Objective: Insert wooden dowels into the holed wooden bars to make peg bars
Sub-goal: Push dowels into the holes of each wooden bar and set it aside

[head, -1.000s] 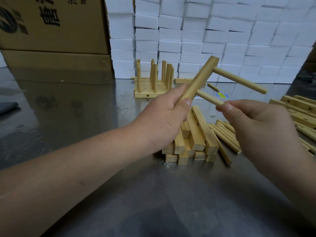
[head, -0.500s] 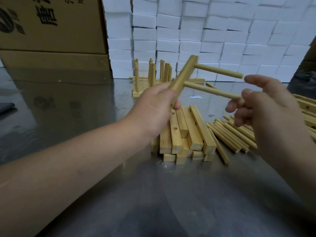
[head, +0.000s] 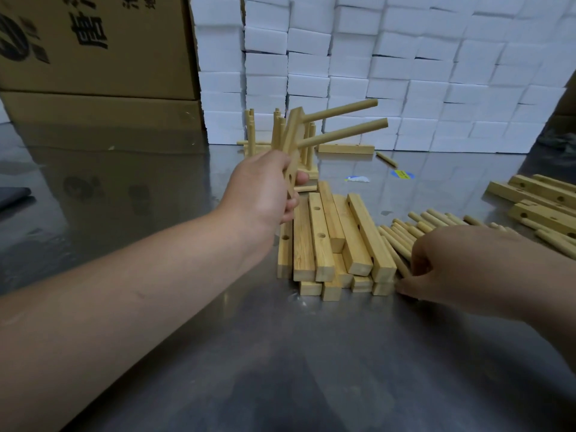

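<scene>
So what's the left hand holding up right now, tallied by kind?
holed wooden bar: 1
wooden dowels seated in it: 2
Total in the left hand: 3

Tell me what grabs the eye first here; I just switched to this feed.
The left hand holds up a bar mid-frame, two dowels sticking out to the right. Below it lies a stack of holed bars, and the right hand is down on the loose dowels beside that stack.
</scene>
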Tool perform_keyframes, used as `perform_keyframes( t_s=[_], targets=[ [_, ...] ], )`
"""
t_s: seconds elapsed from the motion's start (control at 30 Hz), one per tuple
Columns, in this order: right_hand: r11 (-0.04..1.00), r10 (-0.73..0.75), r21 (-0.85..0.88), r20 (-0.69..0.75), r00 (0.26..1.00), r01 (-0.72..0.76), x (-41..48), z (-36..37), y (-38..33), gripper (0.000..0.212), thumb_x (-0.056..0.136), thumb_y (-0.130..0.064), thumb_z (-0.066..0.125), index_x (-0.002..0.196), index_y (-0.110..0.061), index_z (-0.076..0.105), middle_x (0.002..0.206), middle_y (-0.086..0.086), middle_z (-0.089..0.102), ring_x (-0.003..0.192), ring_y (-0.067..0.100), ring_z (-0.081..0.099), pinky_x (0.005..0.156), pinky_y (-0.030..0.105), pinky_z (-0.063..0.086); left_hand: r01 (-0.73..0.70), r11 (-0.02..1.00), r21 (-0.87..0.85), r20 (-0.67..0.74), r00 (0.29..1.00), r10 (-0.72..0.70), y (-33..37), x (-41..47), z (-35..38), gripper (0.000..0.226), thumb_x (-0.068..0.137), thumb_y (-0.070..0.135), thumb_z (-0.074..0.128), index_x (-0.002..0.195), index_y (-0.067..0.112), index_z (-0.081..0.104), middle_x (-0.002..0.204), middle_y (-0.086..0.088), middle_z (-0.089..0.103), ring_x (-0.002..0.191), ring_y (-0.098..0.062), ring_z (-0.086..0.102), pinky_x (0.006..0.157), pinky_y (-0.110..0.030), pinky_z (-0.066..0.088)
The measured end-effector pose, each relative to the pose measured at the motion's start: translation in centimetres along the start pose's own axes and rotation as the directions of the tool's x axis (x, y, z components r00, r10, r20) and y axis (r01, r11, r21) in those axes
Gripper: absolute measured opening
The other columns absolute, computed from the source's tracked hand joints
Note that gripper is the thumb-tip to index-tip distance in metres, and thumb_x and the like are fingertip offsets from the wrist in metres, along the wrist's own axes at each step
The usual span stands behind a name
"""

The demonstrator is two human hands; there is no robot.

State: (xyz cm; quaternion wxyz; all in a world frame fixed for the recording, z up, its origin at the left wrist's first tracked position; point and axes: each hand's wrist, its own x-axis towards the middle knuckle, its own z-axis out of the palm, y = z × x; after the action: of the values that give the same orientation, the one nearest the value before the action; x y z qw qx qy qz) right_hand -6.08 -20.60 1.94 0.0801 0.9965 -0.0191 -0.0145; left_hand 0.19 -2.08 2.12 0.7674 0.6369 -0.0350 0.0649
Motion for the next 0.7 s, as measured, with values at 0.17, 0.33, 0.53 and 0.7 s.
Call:
perform_keyframes(
  t_s=[0.17,0.33,0.53,0.7],
  targets=[
    [0.996,0.024,-0.082,-0.077,0.997,-0.030,-0.1,-0.4,0.3,0.025,0.082,-0.042,0.047,0.078,-0.022,0.061,0.071,-0.004,0.057,0.063,0.009,0.051,0.051,0.023,0.038,0.016,1.000,-0.007,0.005,1.000,-0.016,-0.2,0.1,0.0,0.020,0.095,0.014,0.036,0.084,0.012,0.053,0.063,0.000,0.058,0.036,-0.007,0.035,0.037,-0.017,0.027],
    [0.987,0.154,0.068,-0.189,0.970,-0.144,0.4,-1.2,1.6,0.027,0.080,-0.034,0.050,0.067,-0.016,0.065,0.058,0.001,0.062,0.056,0.017,0.057,0.049,0.024,0.042,0.026,1.000,-0.014,-0.023,0.999,-0.027,-0.3,0.2,-0.1,0.023,0.094,0.017,0.038,0.081,0.010,0.055,0.058,0.003,0.059,0.036,-0.007,0.037,0.036,-0.016,0.029],
    [0.862,0.050,0.443,-0.558,0.828,0.246,-0.8,-1.4,0.4,0.019,0.076,-0.042,0.043,0.067,-0.031,0.057,0.053,-0.007,0.058,0.046,0.008,0.053,0.039,0.023,0.036,0.037,0.995,-0.089,0.043,0.999,-0.033,-0.1,-0.1,0.2,0.023,0.094,0.012,0.036,0.081,0.004,0.054,0.050,0.004,0.059,0.035,-0.008,0.036,0.036,-0.018,0.027],
    [0.754,-0.103,0.467,-0.611,0.785,0.462,-2.2,-0.9,-2.1,0.020,0.086,-0.043,0.043,0.065,-0.044,0.045,0.058,-0.012,0.057,0.068,0.001,0.051,0.047,0.024,0.037,-0.013,0.999,-0.030,0.112,0.994,0.016,-0.2,-0.8,0.6,0.024,0.095,0.010,0.034,0.081,0.008,0.054,0.054,0.001,0.060,0.037,-0.010,0.036,0.041,-0.021,0.026]
  ],
)
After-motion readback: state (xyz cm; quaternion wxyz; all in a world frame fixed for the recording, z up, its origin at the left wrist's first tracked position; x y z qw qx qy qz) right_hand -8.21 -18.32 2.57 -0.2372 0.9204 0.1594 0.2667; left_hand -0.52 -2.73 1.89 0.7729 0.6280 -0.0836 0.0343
